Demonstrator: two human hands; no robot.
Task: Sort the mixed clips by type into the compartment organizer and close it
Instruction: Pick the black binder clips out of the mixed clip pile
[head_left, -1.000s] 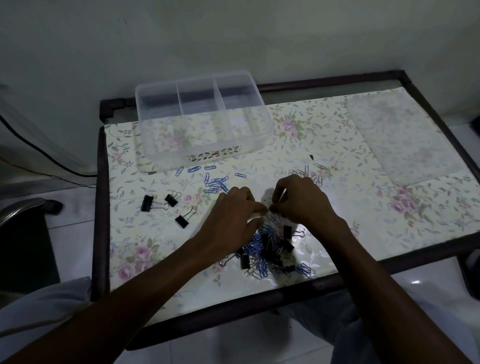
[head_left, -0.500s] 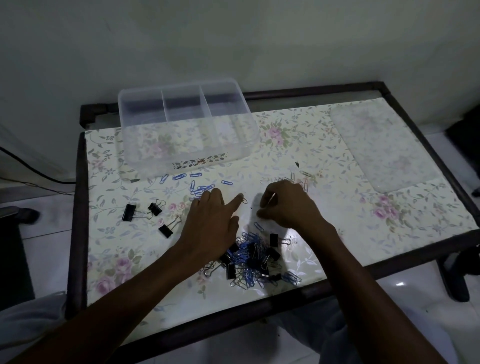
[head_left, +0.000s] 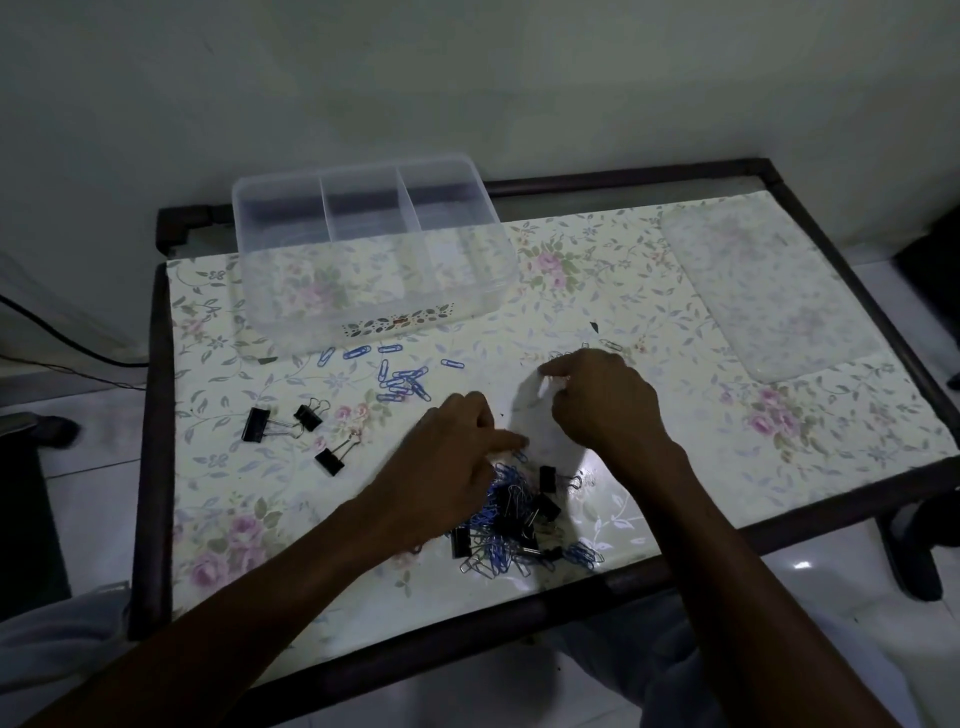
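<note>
Plainly, the left hand (head_left: 447, 467) presses a fingertip at the mixed pile of blue paper clips and black binder clips (head_left: 514, 514) near the counter's front edge; the right hand (head_left: 602, 400) is curled, contents unclear. Tangled clips may drag together or slide off, while the clear plastic compartment organizer (head_left: 371, 249) waits well apart.

Our left hand (head_left: 447, 467) covers part of the clip pile (head_left: 519, 519). Our right hand (head_left: 602, 400) hides some silver clips (head_left: 561, 356). We cannot tell what its curled fingers hold.
</note>
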